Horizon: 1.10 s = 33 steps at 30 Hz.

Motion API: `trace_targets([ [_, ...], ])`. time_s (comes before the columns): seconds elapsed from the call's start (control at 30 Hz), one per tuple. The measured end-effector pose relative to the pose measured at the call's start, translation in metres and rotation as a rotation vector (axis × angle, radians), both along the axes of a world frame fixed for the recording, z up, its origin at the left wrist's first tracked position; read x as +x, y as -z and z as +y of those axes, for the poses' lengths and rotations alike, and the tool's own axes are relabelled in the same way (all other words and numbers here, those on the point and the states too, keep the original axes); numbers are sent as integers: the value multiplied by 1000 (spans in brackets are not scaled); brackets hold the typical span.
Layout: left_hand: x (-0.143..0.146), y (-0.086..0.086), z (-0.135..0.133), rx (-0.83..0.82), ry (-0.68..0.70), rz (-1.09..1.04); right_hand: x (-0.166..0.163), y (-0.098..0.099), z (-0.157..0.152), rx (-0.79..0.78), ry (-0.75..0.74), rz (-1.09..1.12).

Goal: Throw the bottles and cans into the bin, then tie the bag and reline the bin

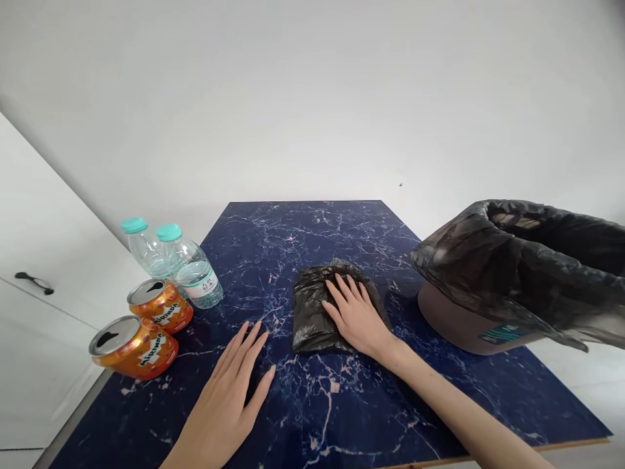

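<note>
Dark blue marbled table [312,221]; at its right edge a brown bin [454,322] lined with a black liner [527,260], and along the left two capped water bottles [195,270] and two opened orange cans [134,348], none in the hands' way. Mid-table lies a folded black plastic bag [310,306], crumpled and glossy, with the right hand [356,316] flat on it, fingers slightly spread. The left hand [229,391] rests palm down on the tabletop near the bag, fingers loosely spread.

To my left on the blue marbled table [303,228] I note a teal-capped water bottle [146,251] touching a second water bottle [193,267], and before them an opened orange can [161,306] beside a second orange can [134,348]. To my right, a brown bin [454,319] with a black liner [512,260] stands at the table's edge. A white cabinet [43,221] with a dark handle [33,282] is far left.
</note>
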<state>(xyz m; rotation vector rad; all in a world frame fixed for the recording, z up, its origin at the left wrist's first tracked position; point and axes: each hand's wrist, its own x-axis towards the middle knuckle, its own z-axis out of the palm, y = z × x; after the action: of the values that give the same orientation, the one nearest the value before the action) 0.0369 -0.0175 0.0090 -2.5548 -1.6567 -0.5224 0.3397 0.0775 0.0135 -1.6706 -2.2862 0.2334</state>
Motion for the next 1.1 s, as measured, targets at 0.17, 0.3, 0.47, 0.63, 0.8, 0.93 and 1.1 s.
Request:
trace_targets([
  [0.17,0,4,1,75,15,9,-38,0,-44,37,-16,30],
  [0.3,-1,6,1,91,14,23,-52,14,-51,32,-4,47],
  [0.47,-3,6,3,92,-3,41,-22,15,2,-41,93,-52],
  [0.63,-4,7,4,84,-16,68,27,19,64,-72,189,-74],
  [0.8,-5,6,5,130,-3,87,72,21,108,-72,304,-60],
  [0.93,-6,5,7,152,10,108,79,17,115,-41,437,-51],
  [1.1,-6,6,9,133,21,108,48,24,82,-3,430,-65],
])
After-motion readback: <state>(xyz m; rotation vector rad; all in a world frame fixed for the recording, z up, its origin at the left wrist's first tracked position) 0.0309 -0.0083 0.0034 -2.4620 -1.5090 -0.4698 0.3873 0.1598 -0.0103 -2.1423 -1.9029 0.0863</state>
